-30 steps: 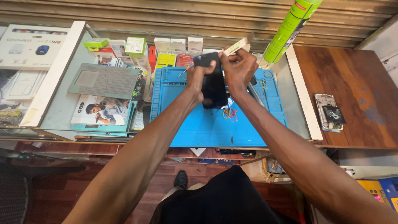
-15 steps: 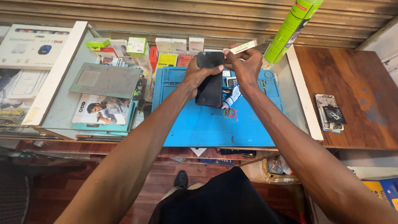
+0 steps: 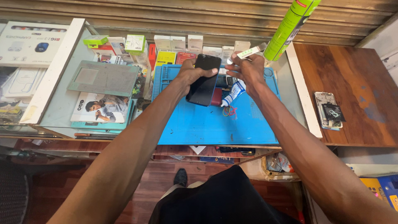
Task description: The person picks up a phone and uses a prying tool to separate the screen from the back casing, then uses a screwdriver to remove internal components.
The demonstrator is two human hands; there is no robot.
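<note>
Up over the mat's [image 3: 207,124] far edge, left hand [image 3: 191,74] grips a phone [image 3: 203,81] — right hand [image 3: 248,70] pinches a small tube [image 3: 250,52], its tip hard to make out.

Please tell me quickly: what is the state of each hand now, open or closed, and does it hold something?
Left hand: closed on the black phone, held above the blue mat.
Right hand: fingers closed on a small white and green tube.

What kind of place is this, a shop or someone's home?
Most likely a phone repair stall: the left hand holds a black phone over a blue work mat, with an opened phone and boxed accessories nearby.
</note>
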